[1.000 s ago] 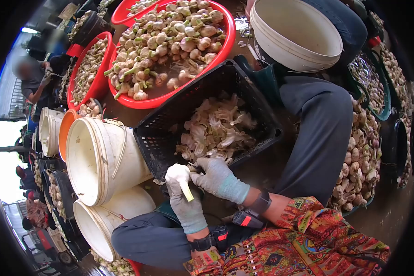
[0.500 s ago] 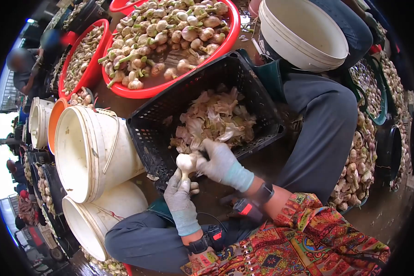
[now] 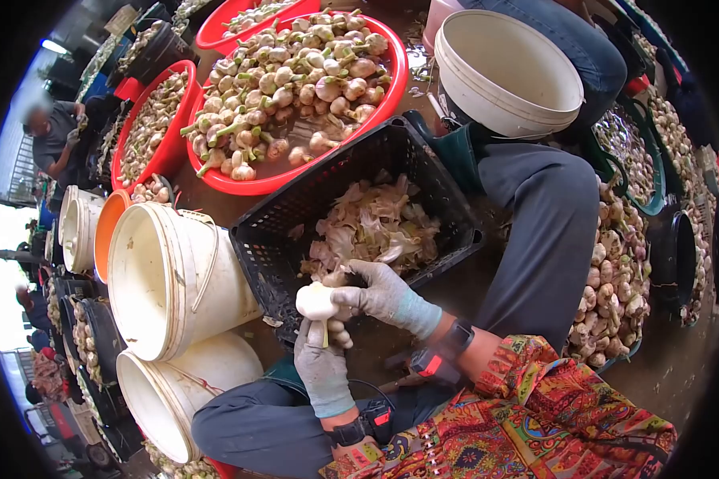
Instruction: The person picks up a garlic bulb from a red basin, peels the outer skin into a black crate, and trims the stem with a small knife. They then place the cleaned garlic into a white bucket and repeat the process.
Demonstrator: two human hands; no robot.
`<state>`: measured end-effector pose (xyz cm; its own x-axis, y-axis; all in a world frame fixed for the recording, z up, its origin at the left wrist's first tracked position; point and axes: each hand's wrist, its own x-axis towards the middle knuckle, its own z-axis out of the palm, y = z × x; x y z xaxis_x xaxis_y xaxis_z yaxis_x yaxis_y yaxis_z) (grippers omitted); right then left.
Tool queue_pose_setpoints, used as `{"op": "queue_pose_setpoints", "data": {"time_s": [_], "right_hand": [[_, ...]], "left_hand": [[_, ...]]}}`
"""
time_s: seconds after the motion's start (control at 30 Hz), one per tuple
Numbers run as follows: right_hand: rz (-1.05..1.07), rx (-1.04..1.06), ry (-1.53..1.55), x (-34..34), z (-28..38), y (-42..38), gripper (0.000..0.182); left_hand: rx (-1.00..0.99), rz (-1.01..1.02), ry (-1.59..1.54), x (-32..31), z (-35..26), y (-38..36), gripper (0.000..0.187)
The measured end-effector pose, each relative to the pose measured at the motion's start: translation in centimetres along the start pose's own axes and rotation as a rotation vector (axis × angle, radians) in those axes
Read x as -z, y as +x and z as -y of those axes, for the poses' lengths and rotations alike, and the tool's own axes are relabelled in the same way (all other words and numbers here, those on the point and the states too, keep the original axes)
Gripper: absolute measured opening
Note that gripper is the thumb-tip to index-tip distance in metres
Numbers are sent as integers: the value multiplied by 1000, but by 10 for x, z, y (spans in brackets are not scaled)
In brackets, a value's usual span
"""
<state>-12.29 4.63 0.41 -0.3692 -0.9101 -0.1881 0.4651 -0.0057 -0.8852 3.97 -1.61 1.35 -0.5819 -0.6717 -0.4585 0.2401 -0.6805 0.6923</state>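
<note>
A white garlic bulb (image 3: pixel 316 301) with a short stem is held over the near edge of a black plastic crate (image 3: pixel 252 231). My left hand (image 3: pixel 321 369), in a pale glove, grips it from below around the stem. From the right, my gloved right hand (image 3: pixel 387 297) has its thumb and fingers closed against the bulb's side. Part of those fingers is hidden, and a bit of loose skin by them is hard to make out. Inside the crate lies a heap of papery garlic skins (image 3: pixel 375 223).
Ahead is a red tub (image 3: pixel 403 60) full of garlic bulbs. White buckets (image 3: pixel 180 279) lie on their sides at left, near an orange bucket (image 3: pixel 108 227). Another white bucket (image 3: pixel 511 76) stands at upper right. A garlic pile (image 3: pixel 611 295) is right of my knee.
The bulb looks whiter and barer, and its stem now shows above my left fingers. My right hand has shifted slightly around it. The whole view has moved a little.
</note>
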Motion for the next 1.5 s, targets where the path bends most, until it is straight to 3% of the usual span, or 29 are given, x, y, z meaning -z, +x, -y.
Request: {"op": "queue_pose_setpoints", "data": {"time_s": [0.03,0.1,0.13,0.17,0.23,0.27,0.37,0.4,0.43,0.5,0.57,0.67,0.73,0.83,0.93,0.97,1.0,1.03,1.07,1.13,1.17,1.23,1.27,1.3,1.37,1.4,1.43,1.5], "right_hand": [[-5,-5,11,1,1,7,36],[-264,-134,-292,10,1,19,28],[-361,-113,-244,14,-5,30,24],[-306,-122,-315,24,-8,28,24],[-126,-87,114,22,-5,16,33],[-87,73,14,17,-10,16,40],[-23,57,-243,12,-7,14,31],[-64,4,-171,12,-5,17,30],[-136,9,-375,15,-23,26,29],[-318,-106,-443,20,-25,31,29],[-213,-205,-160,27,-14,24,31],[-34,-150,-85,20,-9,19,30],[-52,-62,-68,4,-7,14,31],[-241,-219,-455,10,-4,29,30],[-539,-75,-276,25,-21,29,34],[-547,-3,-395,40,-33,33,34],[-518,45,-221,44,-39,34,30],[-543,-26,-375,43,-31,31,23],[-509,24,-233,31,-18,24,18],[-400,-71,-55,31,-23,24,14],[-398,-27,-93,23,-19,21,14],[-353,14,-154,28,-37,28,17],[-328,-73,-118,13,-14,18,18],[-291,-56,-191,17,-21,17,21],[-330,117,-471,16,-33,21,28],[-349,-75,-511,10,-27,23,34],[-347,-131,-454,4,-19,22,36],[-316,-24,-502,7,-21,22,32]], "left_hand": [[28,1,25,0,1,1,30],[54,-39,26,-3,7,1,29],[73,33,-114,0,9,4,30],[87,101,-261,2,10,7,31],[123,108,-297,4,10,11,27],[148,75,-298,4,10,14,25],[184,73,-209,6,11,14,22],[182,110,-115,7,11,12,22],[181,107,-115,9,13,12,22],[143,165,-205,13,17,16,23],[120,210,-220,12,10,15,21],[62,71,-73,-1,2,7,23],[12,-145,611,-13,-3,0,30],[-4,-15,369,-5,0,-4,27],[-25,55,70,-6,1,-4,26],[-49,80,-113,-3,-2,-8,25],[-59,30,-187,-4,-4,-13,23],[-85,-25,-265,-6,-9,-17,22],[-97,-40,-427,-5,-16,-27,20],[-132,-76,-657,-5,-45,-47,20],[-199,-140,-640,-6,-67,-59,20],[-370,6,-752,22,-111,-73,15],[-655,42,-636,35,-136,-72,27],[-752,56,-797,55,-159,-72,39],[-931,108,-745,28,-191,-70,49],[-890,159,-616,9,-199,-53,52],[-859,207,-482,-4,-204,-34,56],[-706,325,-137,-39,-202,27,48]]}}
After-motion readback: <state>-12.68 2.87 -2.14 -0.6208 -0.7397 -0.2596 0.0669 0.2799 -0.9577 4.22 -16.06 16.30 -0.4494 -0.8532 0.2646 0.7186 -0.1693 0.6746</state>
